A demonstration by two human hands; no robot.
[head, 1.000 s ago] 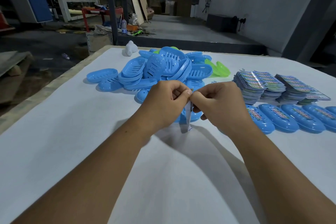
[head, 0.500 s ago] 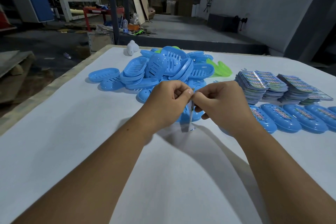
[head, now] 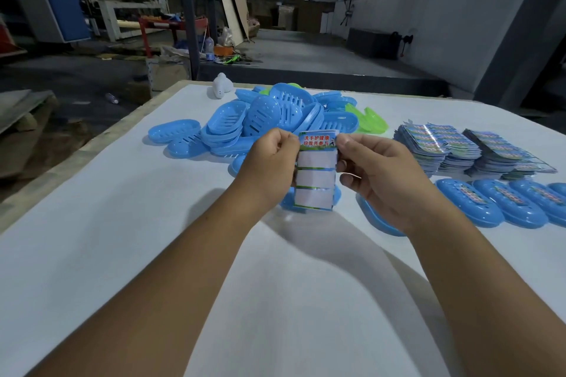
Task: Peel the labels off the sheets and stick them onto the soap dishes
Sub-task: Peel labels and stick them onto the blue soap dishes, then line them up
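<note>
White cloth covers the big table [head: 92, 254] in front of you, and your two arms reach out over it.

Your left hand [head: 269, 162] pinches the left edge of a label sheet [head: 315, 174]. Your right hand [head: 376, 174] pinches the top right corner, with thumb and first finger pressed together on it. You hold the sheet up above the table, facing you. Three spots on it look white and bare, so it seems those labels are gone. One label [head: 318, 141] with red words is at the top. It looks like the last one on this sheet, so peel it next.

Right behind the sheet, partly hidden by it and your hands, lie blue soap dishes [head: 379, 223]. You cannot tell if they have labels.

On your right, a row of finished dishes [head: 468, 205] lies flat, each with a label on top. That part is done.

Farther back on the right sit stacks of full sheets [head: 441, 147]. Farther back in the middle is a big pile of bare dishes [head: 263, 119], mostly blue, some green. So a lot of work is left.
</note>
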